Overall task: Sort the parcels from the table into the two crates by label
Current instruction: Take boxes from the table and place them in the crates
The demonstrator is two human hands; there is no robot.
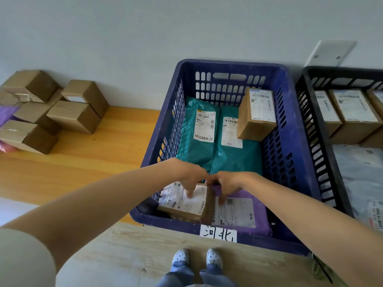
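Inside the blue crate [298,162], at its near end, the left hand [191,177] is pressing straight fingers on a box [182,206]; the right hand [227,184] is resting spread fingers on the purple mailer [262,214] beside it.

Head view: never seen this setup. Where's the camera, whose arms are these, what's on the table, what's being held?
There is no machine here: a person sorts parcels with bare hands. The single picture comes from a camera worn on their head, looking down, so the arms reach in from below and their shoes show at the bottom.

The left hand rests its fingers on the label of a brown box in the near-left corner of the blue crate, which carries a handwritten label. The right hand touches that box's right edge, over a purple mailer; whether it grips is unclear.

Further in lie two teal mailers and a second box. A black crate stands to the right. Unsorted cardboard boxes sit on the wooden table, left.
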